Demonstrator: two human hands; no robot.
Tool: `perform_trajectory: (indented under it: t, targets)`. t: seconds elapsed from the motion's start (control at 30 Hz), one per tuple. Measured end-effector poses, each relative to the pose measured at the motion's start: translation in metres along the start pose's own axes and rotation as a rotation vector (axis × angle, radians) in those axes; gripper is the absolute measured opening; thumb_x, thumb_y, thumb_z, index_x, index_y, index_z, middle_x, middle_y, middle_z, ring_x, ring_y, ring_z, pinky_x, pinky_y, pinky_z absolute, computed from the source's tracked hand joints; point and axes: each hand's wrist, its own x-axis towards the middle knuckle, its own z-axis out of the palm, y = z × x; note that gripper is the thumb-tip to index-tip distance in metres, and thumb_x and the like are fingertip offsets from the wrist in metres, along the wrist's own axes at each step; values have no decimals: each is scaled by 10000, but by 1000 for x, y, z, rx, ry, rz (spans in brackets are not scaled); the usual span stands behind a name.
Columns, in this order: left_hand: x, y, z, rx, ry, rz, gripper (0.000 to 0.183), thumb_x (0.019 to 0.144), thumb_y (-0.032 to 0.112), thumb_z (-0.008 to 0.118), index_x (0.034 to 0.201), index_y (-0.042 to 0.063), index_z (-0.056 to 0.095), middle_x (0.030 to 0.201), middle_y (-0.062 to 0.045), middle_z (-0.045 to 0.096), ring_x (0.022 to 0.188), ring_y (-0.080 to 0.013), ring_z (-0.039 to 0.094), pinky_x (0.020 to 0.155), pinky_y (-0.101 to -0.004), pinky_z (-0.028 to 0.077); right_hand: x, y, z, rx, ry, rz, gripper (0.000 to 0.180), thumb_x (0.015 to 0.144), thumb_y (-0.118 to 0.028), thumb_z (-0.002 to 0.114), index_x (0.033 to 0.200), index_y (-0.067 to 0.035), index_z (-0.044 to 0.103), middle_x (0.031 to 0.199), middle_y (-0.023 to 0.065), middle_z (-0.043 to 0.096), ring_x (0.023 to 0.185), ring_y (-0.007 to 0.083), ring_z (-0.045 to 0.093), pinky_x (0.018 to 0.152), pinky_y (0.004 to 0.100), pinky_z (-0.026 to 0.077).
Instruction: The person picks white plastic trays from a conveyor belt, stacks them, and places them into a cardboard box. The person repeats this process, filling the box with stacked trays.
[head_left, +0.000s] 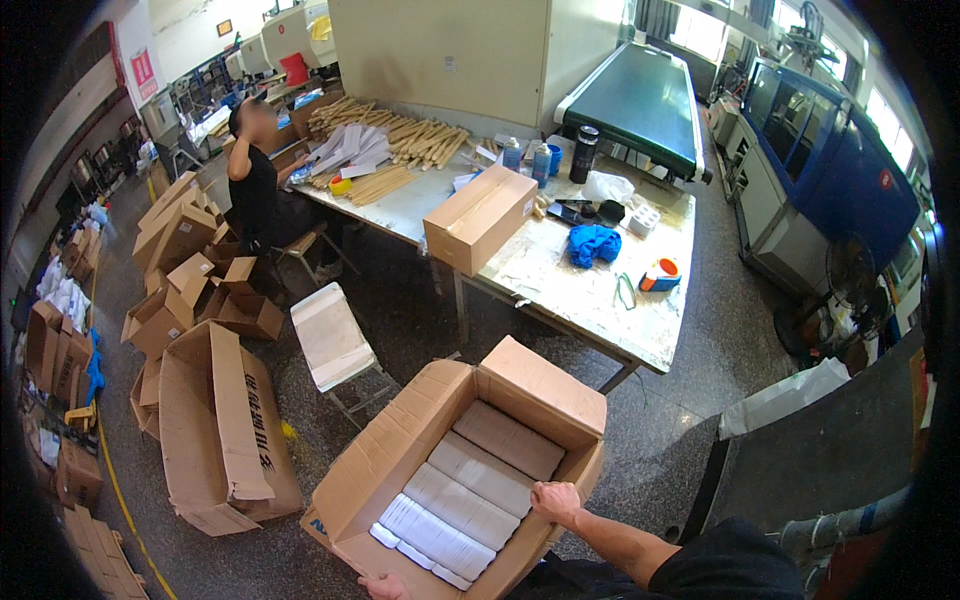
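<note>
An open cardboard box (405, 420) is right in front of me, its flaps spread outward. Inside lie several tightly packed rows of thin flat pieces (472, 499), greyish at the far end and whiter near me. My right hand (556, 502) grips the box's right wall, with the fingers curled over the rim. At the bottom of the view my left hand (385, 586) holds the near left edge of the same box; the picture's rim cuts off much of it. The box's underside is hidden, so what supports it cannot be seen.
A worktable (600, 322) ahead bears a closed carton (480, 217), a blue cloth (593, 246) and wooden sticks (427, 142). Left of my box are a stool (330, 330) and a large open carton (199, 420). A person (259, 180) sits beyond. A fan (847, 274) stands right.
</note>
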Motion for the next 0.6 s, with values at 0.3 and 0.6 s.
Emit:
perform_trajectory:
  t: [0.3,0.6]
  targets:
    - [12,-14,16,-1,26,13,528,755,342,732,1157,64,532,878,-189,705,822,-397,684,719,-527,519,0,-1,-1,-5,-14,12,318,911,-316,490,840,-61,666,803,161,708,754,339,696,675,479,545]
    - [15,-21,24,-34,61,36,503,788,309,702,1179,59,508,878,-184,701,824,-405,682,696,-532,524,1,0,-2,28,-70,4,340,940,-335,466,863,-48,632,830,189,705,791,345,697,707,484,535]
